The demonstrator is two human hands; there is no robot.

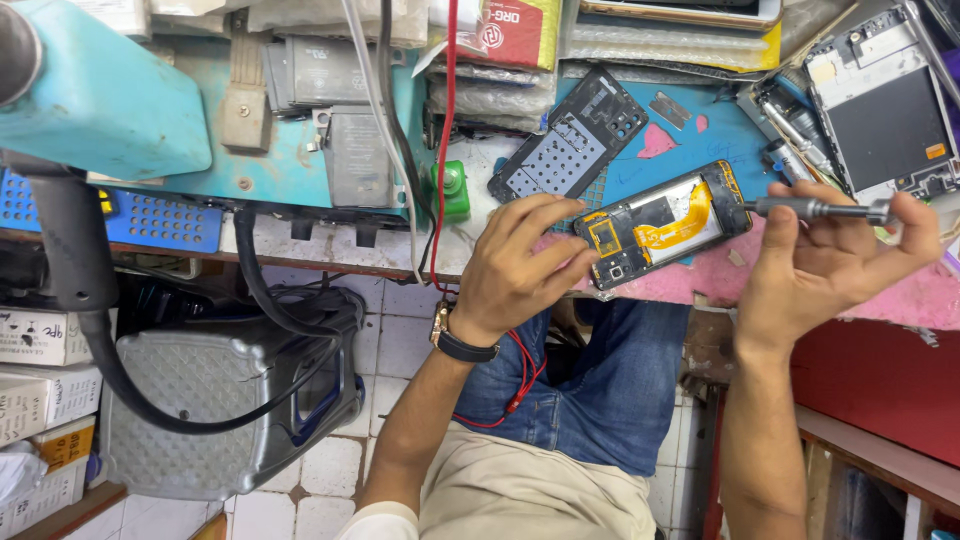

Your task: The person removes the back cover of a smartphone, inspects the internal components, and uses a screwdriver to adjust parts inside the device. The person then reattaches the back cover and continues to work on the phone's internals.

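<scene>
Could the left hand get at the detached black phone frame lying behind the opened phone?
Probably yes. The left hand rests on the opened phone, and the black frame lies just beyond its fingers with nothing between them.

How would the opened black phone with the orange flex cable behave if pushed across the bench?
The opened black phone probably slides flat rather than rolls, being a thin slab. Its exposed orange flex cable looks fragile and snag-prone. It is likely light, since the left hand steadies it with fingertips alone.
</scene>
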